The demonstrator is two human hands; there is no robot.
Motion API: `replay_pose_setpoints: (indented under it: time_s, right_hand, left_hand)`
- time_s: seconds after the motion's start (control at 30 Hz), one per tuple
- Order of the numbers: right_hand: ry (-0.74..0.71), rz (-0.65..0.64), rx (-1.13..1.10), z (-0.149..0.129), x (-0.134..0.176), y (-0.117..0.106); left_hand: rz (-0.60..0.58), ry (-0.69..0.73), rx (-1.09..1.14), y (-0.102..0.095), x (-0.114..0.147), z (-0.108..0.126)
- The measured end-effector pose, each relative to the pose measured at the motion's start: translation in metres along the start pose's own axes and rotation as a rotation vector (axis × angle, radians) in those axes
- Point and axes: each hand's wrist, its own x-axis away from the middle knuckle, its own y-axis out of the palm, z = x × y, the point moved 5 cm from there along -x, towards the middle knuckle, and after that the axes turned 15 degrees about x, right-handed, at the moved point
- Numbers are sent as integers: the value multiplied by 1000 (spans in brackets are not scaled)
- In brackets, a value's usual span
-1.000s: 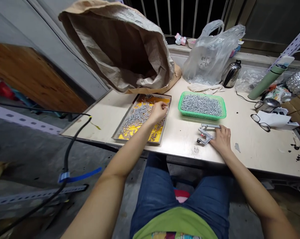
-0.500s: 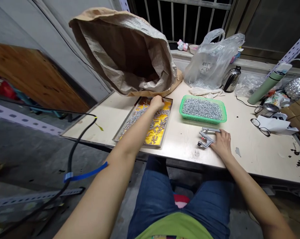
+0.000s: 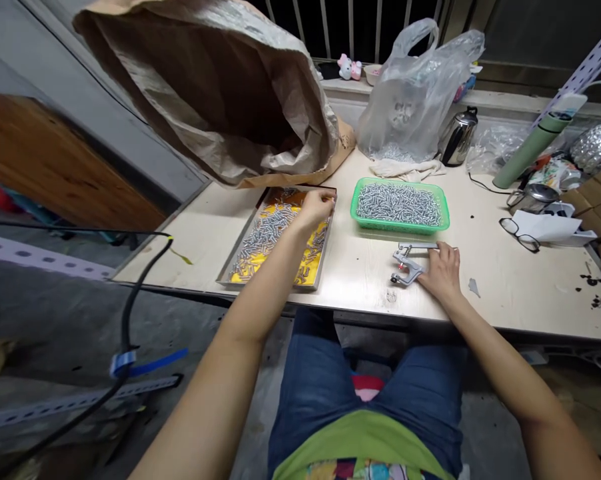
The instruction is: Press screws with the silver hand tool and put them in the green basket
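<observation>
My left hand (image 3: 316, 207) is over the far right corner of a shallow metal tray (image 3: 229, 265), its fingertips pinched together near the rim. Whatever sits between them is too small to make out. Loose silvery screw-like pieces (image 3: 268, 230) lie across the tray's yellow bottom. On the table to the right, my right hand (image 3: 443, 270) is wrapped around a grey metal clamp-like hand tool (image 3: 409, 271), whose jaw end points left. Just beyond that tool stands a green plastic basket (image 3: 398, 227) filled with similar small metal pieces.
A large brown paper sack (image 3: 220, 100) lies open-mouthed behind the tray. Farther back are a clear plastic bag (image 3: 400, 107), a cloth (image 3: 408, 170) and a steel kettle (image 3: 459, 137). On the right are a green bottle (image 3: 533, 153), glasses (image 3: 520, 235) and cardboard (image 3: 593, 200).
My left hand has shifted slightly toward the tray's right rim, with its fingers turned more to the right. The right hand keeps its grip on the tool. The whole view has shifted a little.
</observation>
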Motion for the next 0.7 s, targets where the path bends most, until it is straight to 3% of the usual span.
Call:
replay_pose_setpoints:
  time_s: [0.13,0.27,0.43,0.7]
  right_hand:
    - [4,81,27,-3,2,-8]
    - [42,148,102,-3,4,-15]
    - [78,150,155,-1,4,-15]
    - [58,157,156,-5,4,-17]
  left_hand:
    - [-313,-87,330,60,68,2]
    - [-373,-220,431,108,109,-9]
    - [-310,-215,491,118,117,-25]
    - [-556,-137,407,128,126,-30]
